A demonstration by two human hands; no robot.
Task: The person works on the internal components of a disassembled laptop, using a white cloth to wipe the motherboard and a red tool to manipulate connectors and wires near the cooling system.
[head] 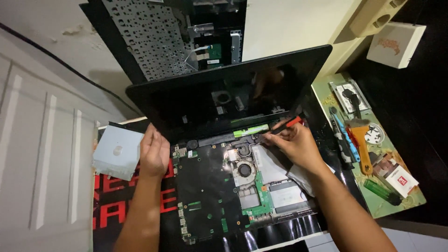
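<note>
An opened laptop base lies in front of me with its circuit board, fan and green board parts bare. Its dark screen stands tilted up behind. My left hand rests on the base's left rear corner by the hinge, fingers bent against the edge. My right hand grips a screwdriver with a red and black handle, its tip near the right hinge area of the base.
A silver optical drive lies at the left. A removed keyboard panel leans behind the screen. On the right a green mat holds tools, an orange scraper, a green lighter and small packets. A white box sits at the far right.
</note>
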